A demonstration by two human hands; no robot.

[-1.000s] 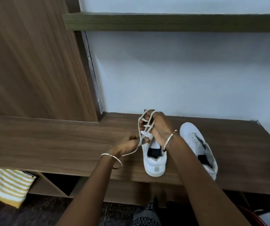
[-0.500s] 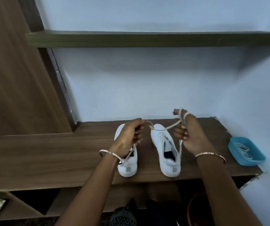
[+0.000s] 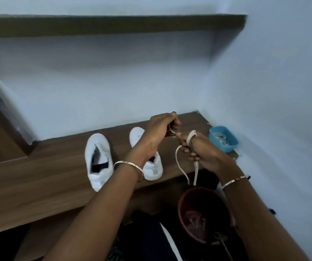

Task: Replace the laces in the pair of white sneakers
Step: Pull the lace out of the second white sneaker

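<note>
Winding up a loose lace [image 3: 178, 159] seems to be the step here. The right hand [image 3: 204, 155] has it looped round the fingers and grips it in a closed fist, with two ends dangling past the edge of the bench [image 3: 38, 176]. The left hand [image 3: 158, 130] pinches another stretch of it just beside.

The sneaker on the left [image 3: 98, 157] and the other sneaker [image 3: 152, 170], half hidden behind the left wrist, both sit on the bench. Neither shows any lace in its eyelets, as far as I can tell. So the pulling-out part looks done and the threading not yet started.

A blue tray [image 3: 230, 146] in the corner holds spare laces [image 3: 220, 139], probably the fresh ones. A reddish bucket [image 3: 185, 200] sits below.
</note>
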